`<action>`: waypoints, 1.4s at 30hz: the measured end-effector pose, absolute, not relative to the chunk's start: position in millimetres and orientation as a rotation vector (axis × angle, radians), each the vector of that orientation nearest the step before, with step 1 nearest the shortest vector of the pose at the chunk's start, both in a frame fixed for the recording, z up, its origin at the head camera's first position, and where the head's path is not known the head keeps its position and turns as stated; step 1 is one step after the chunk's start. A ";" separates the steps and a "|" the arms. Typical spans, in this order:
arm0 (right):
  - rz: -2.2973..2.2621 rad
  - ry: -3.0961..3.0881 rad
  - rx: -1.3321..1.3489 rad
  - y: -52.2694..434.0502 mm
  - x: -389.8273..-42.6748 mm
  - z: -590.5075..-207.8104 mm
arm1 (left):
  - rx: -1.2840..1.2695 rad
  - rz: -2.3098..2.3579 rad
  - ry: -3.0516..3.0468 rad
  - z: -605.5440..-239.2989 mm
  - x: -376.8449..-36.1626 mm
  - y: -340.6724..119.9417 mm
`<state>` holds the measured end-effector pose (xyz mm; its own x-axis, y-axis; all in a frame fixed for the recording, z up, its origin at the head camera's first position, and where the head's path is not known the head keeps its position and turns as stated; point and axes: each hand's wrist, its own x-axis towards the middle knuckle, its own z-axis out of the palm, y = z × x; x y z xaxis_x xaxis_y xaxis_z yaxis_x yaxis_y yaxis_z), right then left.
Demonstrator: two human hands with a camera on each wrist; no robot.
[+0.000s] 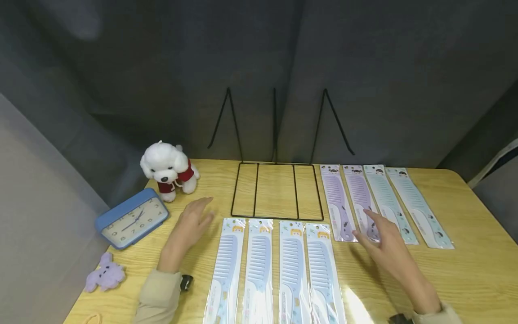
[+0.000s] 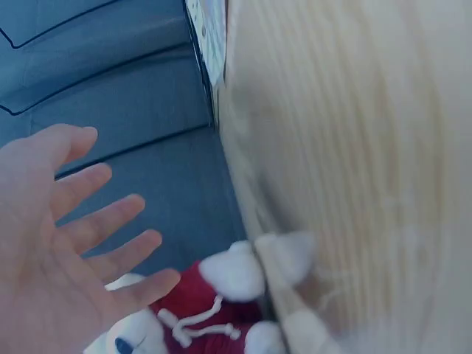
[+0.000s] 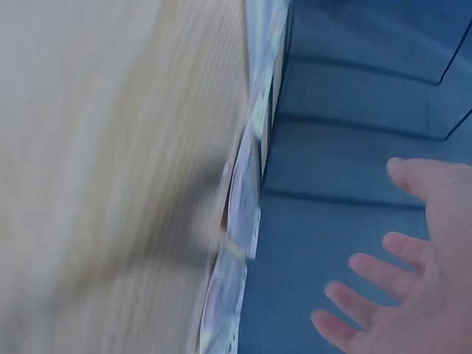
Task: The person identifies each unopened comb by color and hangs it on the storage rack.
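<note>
My left hand [image 1: 189, 227] hovers over the table left of the packaged blue combs, its fingers spread and holding nothing. In the left wrist view its fingers [image 2: 110, 221] are relaxed, with the white plush dog [image 2: 228, 273] beyond them. My right hand [image 1: 388, 249] is above the lower ends of the packaged purple combs [image 1: 361, 202], nothing in its grasp. Several blue combs [image 1: 259, 265] in clear packets lie side by side at the front. Two green combs [image 1: 390, 204] lie right of the purple ones. Behind the blue combs stands a black wire rack [image 1: 277, 219] with upright prongs.
At the left sit a blue alarm clock [image 1: 133, 219], the white plush dog [image 1: 166, 168] in a red top and a small purple plush toy [image 1: 106, 272]. A dark curtain [image 1: 259, 54] hangs behind the wooden table [image 1: 477, 274]. A grey panel [image 1: 36, 216] borders the left side.
</note>
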<state>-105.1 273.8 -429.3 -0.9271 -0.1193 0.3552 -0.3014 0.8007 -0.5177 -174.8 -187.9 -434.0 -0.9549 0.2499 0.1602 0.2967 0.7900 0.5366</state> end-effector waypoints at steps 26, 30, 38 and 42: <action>0.978 -3.257 0.166 200.8 -30.2 -441.4 | -0.518 -1.697 -2.951 -477.3 -249.3 -173.8; 0.919 -3.249 0.116 195.5 -26.6 -445.5 | -0.517 -1.665 -2.955 -479.4 -250.2 -173.2; 0.963 -3.254 0.008 195.9 -26.2 -448.8 | -0.519 -1.569 -2.967 -481.1 -249.1 -168.5; 1.026 -3.253 -0.005 198.2 -25.7 -450.6 | -0.504 -1.555 -2.978 -481.5 -247.8 -168.9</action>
